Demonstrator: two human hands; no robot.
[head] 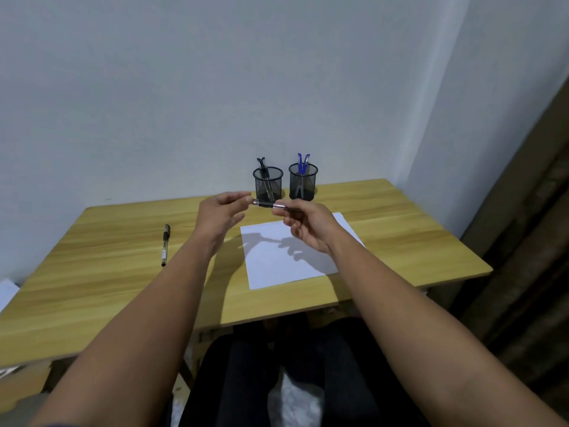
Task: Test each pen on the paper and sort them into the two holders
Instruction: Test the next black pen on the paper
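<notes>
Overhead, wooden table (400, 211) against white wall (184, 87).

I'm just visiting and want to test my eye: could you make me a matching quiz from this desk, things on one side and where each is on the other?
Things:
1. Black pens
2. Blue pens
3. Lone pen
4. Paper

Places:
A. Lying on the table's left part
B. Flat below the raised hands
C. In the left holder
D. In the right holder

Pairs: 1-C, 2-D, 3-A, 4-B
</notes>
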